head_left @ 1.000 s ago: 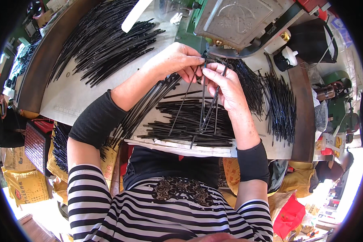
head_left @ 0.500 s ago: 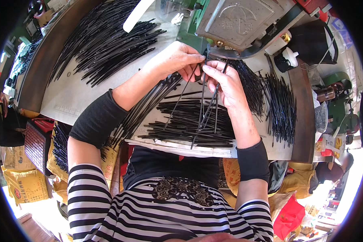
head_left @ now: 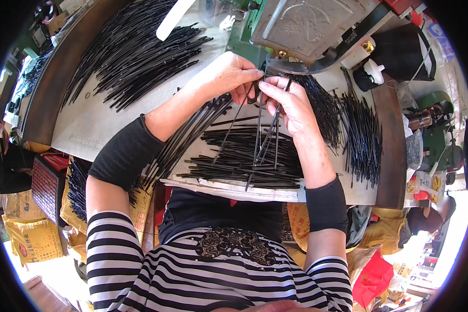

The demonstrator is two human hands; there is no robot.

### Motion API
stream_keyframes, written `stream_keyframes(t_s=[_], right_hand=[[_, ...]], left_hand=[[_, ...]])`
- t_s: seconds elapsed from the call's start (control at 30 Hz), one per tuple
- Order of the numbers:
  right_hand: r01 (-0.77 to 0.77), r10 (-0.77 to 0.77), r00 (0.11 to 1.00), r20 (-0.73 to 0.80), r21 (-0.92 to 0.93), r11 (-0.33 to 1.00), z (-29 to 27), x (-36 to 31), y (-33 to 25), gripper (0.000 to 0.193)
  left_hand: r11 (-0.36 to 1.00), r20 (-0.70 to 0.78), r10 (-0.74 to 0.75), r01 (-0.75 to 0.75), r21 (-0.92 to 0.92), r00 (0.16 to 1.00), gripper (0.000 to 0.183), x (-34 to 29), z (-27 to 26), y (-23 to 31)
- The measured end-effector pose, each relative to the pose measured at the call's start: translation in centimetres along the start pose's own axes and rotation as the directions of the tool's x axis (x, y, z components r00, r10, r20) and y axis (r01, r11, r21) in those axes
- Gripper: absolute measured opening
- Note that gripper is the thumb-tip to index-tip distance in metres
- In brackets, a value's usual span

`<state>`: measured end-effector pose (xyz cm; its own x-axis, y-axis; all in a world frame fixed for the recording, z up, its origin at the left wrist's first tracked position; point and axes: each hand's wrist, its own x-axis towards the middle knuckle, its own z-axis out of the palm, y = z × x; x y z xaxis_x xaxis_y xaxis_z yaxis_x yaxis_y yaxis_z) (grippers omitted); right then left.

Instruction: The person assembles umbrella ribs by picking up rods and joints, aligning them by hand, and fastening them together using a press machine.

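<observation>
Both of my hands meet at the front of a green machine (head_left: 249,44), below its metal plate. My left hand (head_left: 229,77) is closed, its thumb and fingers pinching the upper end of a thin black umbrella rib. Right beside it, my right hand (head_left: 292,106) is closed round several jointed black umbrella ribs (head_left: 260,148), which hang down toward me and spread slightly apart. The fingertips of the two hands almost touch, and the rib ends between them are partly hidden. Beneath the hanging ribs lies a pile of black ribs (head_left: 223,169) on the worktable (head_left: 109,132).
A large heap of ribs (head_left: 140,57) covers the table's far left. More bundles (head_left: 361,138) lie on the right. The machine's embossed metal plate (head_left: 309,26) overhangs my right hand. Raised brown edges (head_left: 390,151) bound the table. A black-and-white bottle (head_left: 369,75) stands at the far right.
My hands stay together under the machine with only slight finger movement. The hanging ribs have shifted a little to the left. Nothing has visibly been let go.
</observation>
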<state>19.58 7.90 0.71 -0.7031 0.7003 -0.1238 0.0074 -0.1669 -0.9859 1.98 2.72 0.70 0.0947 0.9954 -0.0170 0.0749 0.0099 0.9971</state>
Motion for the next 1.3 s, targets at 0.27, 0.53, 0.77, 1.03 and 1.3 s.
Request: stream_keyframes(t_s=[0.27, 0.53, 0.77, 1.03, 1.3], right_hand=[[-0.05, 0.05, 0.999, -0.022, -0.005, 0.999, -0.4, 0.2, 0.1, 0.021], [-0.081, 0.083, 0.996, -0.029, 0.055, 0.995, -0.4, 0.3, 0.7, 0.024], [-0.083, 0.077, 0.994, 0.078, 0.08, 0.993, 0.5, -0.4, 0.5, 0.021], [-0.16, 0.159, 0.987, 0.026, 0.107, 0.981, -0.5, -2.8, -0.7, 0.024], [-0.196, -0.007, 0.94, -0.34, -0.558, 0.806, -8.6, -6.9, -3.8, 0.026]], left_hand=[[0.998, 0.008, -0.056, 0.056, 0.021, 0.998, 0.034, 0.2, -0.3, 0.3], [0.996, -0.034, -0.061, 0.063, 0.059, 0.998, 0.034, 0.1, 0.0, 0.5], [0.979, -0.09, 0.015, 0.004, 0.205, 0.996, 0.035, -0.1, 0.2, 0.4], [0.943, 0.004, 0.017, -0.017, 0.331, 1.0, 0.036, -0.7, -0.1, 1.4], [0.789, 0.102, -0.156, 0.062, 0.611, 0.982, 0.027, -1.9, 1.2, 1.2]])
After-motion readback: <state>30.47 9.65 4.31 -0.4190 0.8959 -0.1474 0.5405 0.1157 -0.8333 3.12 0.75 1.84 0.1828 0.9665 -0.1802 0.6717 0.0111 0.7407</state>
